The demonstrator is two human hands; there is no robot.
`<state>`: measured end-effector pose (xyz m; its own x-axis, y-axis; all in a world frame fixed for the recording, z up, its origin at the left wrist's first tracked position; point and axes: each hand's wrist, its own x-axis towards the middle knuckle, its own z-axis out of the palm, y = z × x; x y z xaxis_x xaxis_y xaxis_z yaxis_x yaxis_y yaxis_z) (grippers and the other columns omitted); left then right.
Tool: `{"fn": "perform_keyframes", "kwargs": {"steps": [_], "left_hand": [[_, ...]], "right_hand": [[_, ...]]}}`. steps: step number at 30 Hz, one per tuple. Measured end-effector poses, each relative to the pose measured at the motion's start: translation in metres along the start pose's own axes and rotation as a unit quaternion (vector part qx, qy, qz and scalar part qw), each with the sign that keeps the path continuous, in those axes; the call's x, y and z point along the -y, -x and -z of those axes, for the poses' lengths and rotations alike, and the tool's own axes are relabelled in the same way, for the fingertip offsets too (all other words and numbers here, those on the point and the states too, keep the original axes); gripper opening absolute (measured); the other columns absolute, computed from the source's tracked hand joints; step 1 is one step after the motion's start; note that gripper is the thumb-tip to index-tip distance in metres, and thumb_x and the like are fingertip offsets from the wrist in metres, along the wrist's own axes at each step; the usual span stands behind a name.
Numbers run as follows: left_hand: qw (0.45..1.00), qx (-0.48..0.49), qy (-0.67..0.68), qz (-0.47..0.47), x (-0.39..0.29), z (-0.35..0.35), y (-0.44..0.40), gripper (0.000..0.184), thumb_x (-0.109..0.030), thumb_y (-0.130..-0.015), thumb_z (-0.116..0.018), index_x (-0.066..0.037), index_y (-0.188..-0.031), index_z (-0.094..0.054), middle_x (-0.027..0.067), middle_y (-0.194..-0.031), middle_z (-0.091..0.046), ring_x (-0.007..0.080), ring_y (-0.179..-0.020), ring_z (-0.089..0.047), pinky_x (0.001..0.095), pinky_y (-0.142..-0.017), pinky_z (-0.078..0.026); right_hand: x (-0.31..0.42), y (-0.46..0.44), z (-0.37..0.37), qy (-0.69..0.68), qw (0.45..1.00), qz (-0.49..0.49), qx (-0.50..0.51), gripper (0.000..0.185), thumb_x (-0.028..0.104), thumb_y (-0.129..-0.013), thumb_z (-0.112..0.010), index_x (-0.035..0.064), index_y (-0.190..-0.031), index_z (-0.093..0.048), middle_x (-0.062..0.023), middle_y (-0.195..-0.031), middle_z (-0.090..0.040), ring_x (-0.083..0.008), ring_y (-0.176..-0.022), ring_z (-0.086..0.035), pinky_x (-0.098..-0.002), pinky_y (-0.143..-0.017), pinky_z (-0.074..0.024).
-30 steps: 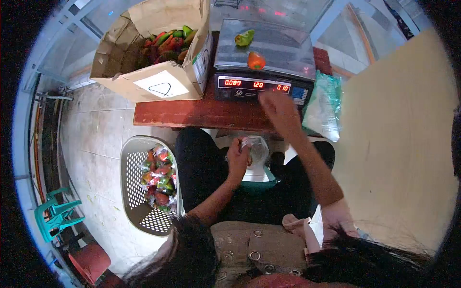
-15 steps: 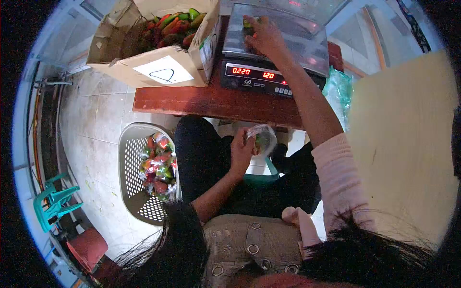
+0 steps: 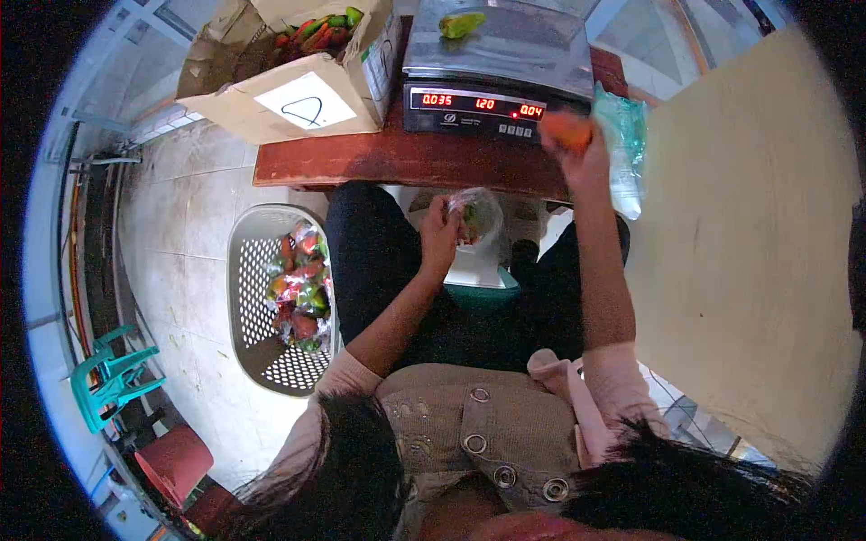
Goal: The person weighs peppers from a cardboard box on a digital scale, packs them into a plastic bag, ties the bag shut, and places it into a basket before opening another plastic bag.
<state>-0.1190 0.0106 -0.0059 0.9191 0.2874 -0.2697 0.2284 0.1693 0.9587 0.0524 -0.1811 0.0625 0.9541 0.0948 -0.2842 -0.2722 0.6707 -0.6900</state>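
Observation:
My left hand [image 3: 439, 236] pinches the rim of a clear plastic bag [image 3: 485, 209] above my lap; some green and red produce shows inside. My right hand [image 3: 588, 165], raised near the scale's front right corner, is closed around an orange-red pepper [image 3: 569, 132], both blurred by motion. A yellow-green pepper [image 3: 462, 25] lies alone on the steel pan of the digital scale [image 3: 514, 59]. Red digits on its display [image 3: 483, 104] read 0.035, 1.20 and 0.04.
An open cardboard box [image 3: 307, 101] of red and green peppers stands left of the scale on a red-brown wooden table [image 3: 316, 165]. Bagged peppers [image 3: 302, 293] lie in a perforated basket [image 3: 236, 279] by my left leg. Green plastic bags [image 3: 624, 149] hang at the table's right end.
My right hand has left the scale pan with an orange-red pepper, moving toward me and right. The first reading fell from 0.220 to 0.035. My left hand keeps the bag.

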Motion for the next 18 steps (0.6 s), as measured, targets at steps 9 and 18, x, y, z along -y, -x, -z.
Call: {"fn": "perform_keyframes", "kwargs": {"steps": [9, 18], "left_hand": [[0.980, -0.019, -0.166, -0.108, -0.006, -0.008, 0.009, 0.014, -0.006, -0.086, -0.054, -0.001, -0.098, -0.052, 0.0099, -0.076, -0.056, 0.0203, -0.064, -0.057, 0.0336, -0.059, -0.045], [0.945, -0.022, -0.292, -0.147, -0.006, -0.008, 0.019, 0.017, -0.005, -0.080, -0.059, -0.004, -0.096, -0.055, 0.0156, -0.088, -0.060, 0.0351, -0.082, -0.059, 0.0406, -0.070, -0.045]], "right_hand": [[-0.095, 0.129, 0.027, 0.439, 0.886, -0.106, 0.102, 0.033, 0.020, -0.089, -0.056, 0.0018, -0.116, -0.052, -0.0116, -0.111, -0.056, -0.0196, -0.100, -0.056, -0.0328, -0.089, -0.0465], [-0.138, 0.124, 0.027, 0.229, 0.931, -0.256, 0.125, 0.038, 0.032, -0.096, -0.041, 0.0047, -0.122, -0.049, -0.0099, -0.116, -0.055, -0.0234, -0.102, -0.055, -0.0358, -0.093, -0.0434]]}}
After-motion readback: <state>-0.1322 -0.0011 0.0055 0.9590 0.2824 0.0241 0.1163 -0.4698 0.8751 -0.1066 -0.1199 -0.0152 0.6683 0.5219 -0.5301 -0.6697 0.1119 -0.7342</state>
